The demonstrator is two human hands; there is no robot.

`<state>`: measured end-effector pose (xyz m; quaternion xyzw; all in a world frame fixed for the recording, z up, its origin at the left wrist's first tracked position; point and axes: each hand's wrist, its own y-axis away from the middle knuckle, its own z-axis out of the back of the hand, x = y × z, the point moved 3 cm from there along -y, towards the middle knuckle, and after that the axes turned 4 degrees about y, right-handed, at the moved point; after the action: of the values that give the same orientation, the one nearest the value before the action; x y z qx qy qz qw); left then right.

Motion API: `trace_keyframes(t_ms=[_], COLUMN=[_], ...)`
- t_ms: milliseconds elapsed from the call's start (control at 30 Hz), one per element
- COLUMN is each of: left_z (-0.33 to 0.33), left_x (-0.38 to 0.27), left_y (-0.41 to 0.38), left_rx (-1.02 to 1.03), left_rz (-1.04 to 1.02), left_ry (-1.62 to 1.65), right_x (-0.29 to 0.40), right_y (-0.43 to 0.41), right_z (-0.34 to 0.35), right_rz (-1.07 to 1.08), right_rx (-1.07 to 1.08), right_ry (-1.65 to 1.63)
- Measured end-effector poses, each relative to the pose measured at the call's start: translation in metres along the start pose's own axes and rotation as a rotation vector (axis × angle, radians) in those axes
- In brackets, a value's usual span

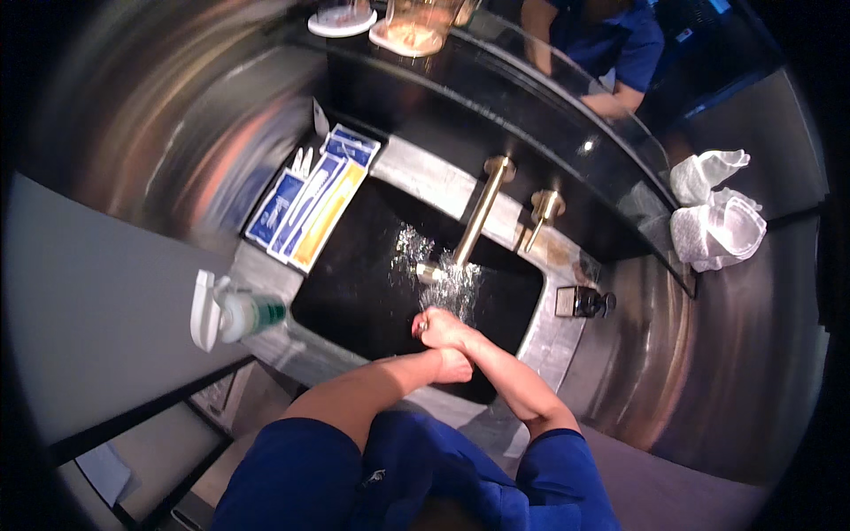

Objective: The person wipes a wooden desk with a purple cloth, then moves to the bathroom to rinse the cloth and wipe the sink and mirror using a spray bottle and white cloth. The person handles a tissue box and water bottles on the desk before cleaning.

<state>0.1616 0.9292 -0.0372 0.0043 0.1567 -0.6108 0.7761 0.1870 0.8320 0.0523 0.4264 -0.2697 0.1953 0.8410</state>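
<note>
Both my hands are over a black sink basin, forearms crossed at the wrists. My right hand is curled near the splashing water. At its left edge shows a small reddish spot with a shiny bit beside it; I cannot tell whether this is a held thing. My left hand lies against the underside of my right wrist, its fingers mostly hidden. Above the water ends the spout of a brass wall tap. To its right sits a brass lever handle.
Left of the basin are a tray of blue, white and orange packets and a spray bottle with green on it. A black pump bottle lies toward the right in view. Rolled white towels and a glass jar stand farther off.
</note>
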Motion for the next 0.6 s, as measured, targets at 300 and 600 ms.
trace_keyframes(t_ms=[300,600], left_z=[0.011,0.022], left_x=[0.001,-0.005], left_y=[-0.006,-0.004], left_rx=[0.309,0.366], left_rz=[0.198,0.211], left_ry=[0.346,0.331], right_x=[0.020,0.034], right_y=[0.009,0.008], right_z=[-0.007,-0.006], right_rz=[-0.166,-0.224], right_rx=[-0.123,-0.142], right_ry=[0.144,0.216])
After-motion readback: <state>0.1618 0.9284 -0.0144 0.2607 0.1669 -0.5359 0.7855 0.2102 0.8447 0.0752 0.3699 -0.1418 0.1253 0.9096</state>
